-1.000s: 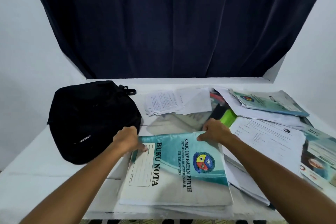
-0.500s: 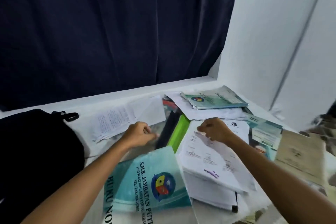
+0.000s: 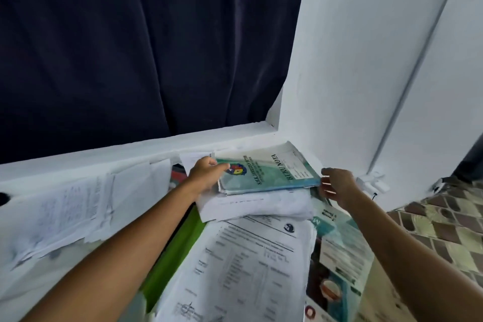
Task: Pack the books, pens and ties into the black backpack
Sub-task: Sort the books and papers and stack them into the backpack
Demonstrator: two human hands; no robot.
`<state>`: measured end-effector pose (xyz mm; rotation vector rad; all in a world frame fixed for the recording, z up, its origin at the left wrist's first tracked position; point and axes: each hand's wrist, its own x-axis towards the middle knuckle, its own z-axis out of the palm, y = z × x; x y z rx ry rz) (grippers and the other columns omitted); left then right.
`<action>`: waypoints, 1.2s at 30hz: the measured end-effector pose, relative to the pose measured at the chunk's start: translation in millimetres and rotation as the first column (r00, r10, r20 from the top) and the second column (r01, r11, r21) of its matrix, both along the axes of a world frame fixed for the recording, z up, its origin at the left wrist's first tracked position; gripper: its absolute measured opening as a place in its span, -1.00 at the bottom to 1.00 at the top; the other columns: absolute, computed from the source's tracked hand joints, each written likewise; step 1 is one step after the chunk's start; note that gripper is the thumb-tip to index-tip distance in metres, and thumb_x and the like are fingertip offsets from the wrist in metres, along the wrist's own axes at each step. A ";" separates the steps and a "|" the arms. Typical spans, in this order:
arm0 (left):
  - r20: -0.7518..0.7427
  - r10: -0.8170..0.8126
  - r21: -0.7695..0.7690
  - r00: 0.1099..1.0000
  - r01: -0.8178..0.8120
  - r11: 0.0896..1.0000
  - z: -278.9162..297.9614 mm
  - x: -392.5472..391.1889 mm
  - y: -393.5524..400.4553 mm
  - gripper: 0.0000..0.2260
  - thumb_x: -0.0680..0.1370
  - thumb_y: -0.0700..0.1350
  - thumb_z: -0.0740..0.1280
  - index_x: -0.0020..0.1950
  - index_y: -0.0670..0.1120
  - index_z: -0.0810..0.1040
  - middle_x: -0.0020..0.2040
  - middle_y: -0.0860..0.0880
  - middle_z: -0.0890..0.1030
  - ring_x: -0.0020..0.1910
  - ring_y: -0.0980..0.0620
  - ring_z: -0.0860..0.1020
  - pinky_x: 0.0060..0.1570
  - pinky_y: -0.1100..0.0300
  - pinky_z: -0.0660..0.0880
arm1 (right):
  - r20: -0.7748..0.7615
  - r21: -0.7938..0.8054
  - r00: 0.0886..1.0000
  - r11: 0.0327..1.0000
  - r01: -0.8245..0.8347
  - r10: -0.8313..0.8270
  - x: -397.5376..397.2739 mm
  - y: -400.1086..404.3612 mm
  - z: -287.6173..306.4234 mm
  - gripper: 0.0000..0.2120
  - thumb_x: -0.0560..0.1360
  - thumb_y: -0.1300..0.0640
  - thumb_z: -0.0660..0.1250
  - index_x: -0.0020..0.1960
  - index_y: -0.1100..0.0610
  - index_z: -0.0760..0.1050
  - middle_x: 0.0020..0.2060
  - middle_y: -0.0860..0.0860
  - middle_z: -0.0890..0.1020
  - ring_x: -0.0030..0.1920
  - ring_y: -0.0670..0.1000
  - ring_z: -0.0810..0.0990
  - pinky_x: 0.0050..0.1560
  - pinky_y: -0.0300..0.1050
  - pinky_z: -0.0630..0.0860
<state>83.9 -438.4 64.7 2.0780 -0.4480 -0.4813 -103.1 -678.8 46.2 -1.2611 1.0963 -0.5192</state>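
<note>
Teal notebook: a thin teal-and-white paper notebook (image 3: 269,174) printed "BUKU NOTA" with a round multicoloured crest, at about 12 o'clock on the white worktop (image 3: 78,165), lying on top of a stack of white paper sheets (image 3: 256,204).
Left hand: the left hand (image 3: 206,174) grips the notebook's left end, at 11 o'clock, its fingers (image 3: 223,167) curled over the cover beside the crest.
Right hand: the right hand (image 3: 335,185) is at 1 o'clock, just beside the notebook's right end; its fingers are spread and relaxed, and contact with the book cannot be told.
Printed form: a white printed sheet with lines of text (image 3: 243,266) lies at 6 o'clock.
Green folder: a bright green flat folder (image 3: 172,246) shows between the papers at 7 o'clock.
Loose pages: white written pages (image 3: 65,212) lie at 9 o'clock.
Backdrop: a dark navy curtain (image 3: 130,47) hangs behind the worktop.
</note>
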 end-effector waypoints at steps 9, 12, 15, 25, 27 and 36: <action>-0.344 0.189 -0.116 0.920 -0.241 0.964 -12.7 16.2 -42.5 -0.83 0.58 -0.04 0.34 -0.10 -0.13 0.47 -0.24 -0.08 0.53 -0.28 0.02 0.50 -0.33 0.19 0.40 | -0.245 -0.040 0.966 0.995 -0.093 0.080 38.2 -63.2 -22.5 -0.82 0.56 0.18 0.28 -0.17 0.27 0.42 -0.27 0.15 0.53 -0.34 0.03 0.42 -0.35 -0.14 0.35; -0.412 0.216 -0.095 0.885 -0.278 0.956 -18.3 24.0 -44.2 -0.81 0.55 -0.02 0.36 -0.10 -0.11 0.45 -0.09 -0.10 0.54 -0.08 -0.04 0.52 -0.03 0.10 0.48 | -0.248 -0.050 0.965 0.993 -0.106 0.090 38.4 -72.0 -29.6 -0.80 0.53 0.23 0.32 -0.24 0.23 0.40 -0.35 0.11 0.48 -0.41 -0.01 0.37 -0.43 -0.19 0.28; -0.439 0.239 -0.057 0.866 -0.292 0.955 -24.3 37.8 -39.3 -0.76 0.50 -0.08 0.42 0.06 -0.19 0.51 0.00 -0.16 0.54 -0.03 -0.14 0.54 -0.18 0.04 0.54 | -0.239 -0.013 0.962 0.990 -0.142 0.134 37.2 -73.5 -31.9 -0.80 0.50 0.25 0.35 -0.25 0.19 0.39 -0.35 0.07 0.46 -0.42 -0.03 0.39 -0.56 -0.24 0.35; -0.486 0.223 -0.057 0.845 -0.286 0.957 -13.1 60.3 -24.5 -0.80 0.43 -0.45 0.40 0.01 -0.28 0.55 0.12 -0.26 0.60 -0.02 -0.21 0.61 -0.28 0.03 0.59 | 0.071 0.412 0.978 0.887 -0.210 0.198 30.8 -64.8 -8.7 -0.96 0.55 0.38 0.24 -0.03 0.32 0.38 -0.13 0.21 0.55 -0.25 0.07 0.52 -0.59 -0.23 0.50; -0.489 0.217 -0.081 0.845 -0.291 0.953 -7.4 58.1 -18.8 -0.78 0.43 -0.47 0.37 0.05 -0.30 0.57 0.12 -0.27 0.62 0.01 -0.23 0.62 -0.10 -0.04 0.59 | 0.224 0.451 0.960 0.855 -0.257 0.170 29.4 -60.2 0.4 -0.95 0.57 0.41 0.18 -0.01 0.31 0.35 -0.05 0.24 0.55 -0.08 0.18 0.55 -0.48 -0.05 0.61; -0.331 0.328 -0.367 0.885 -0.441 0.819 25.5 27.5 35.7 -0.90 0.44 -0.30 0.48 -0.16 -0.18 0.58 -0.32 -0.08 0.62 -0.36 0.01 0.59 -0.38 0.22 0.52 | 0.614 0.345 0.772 0.825 -0.448 0.163 35.3 -9.2 35.1 -0.80 0.57 0.46 0.03 -0.06 0.29 0.39 -0.04 0.24 0.61 -0.11 0.23 0.65 -0.20 0.10 0.66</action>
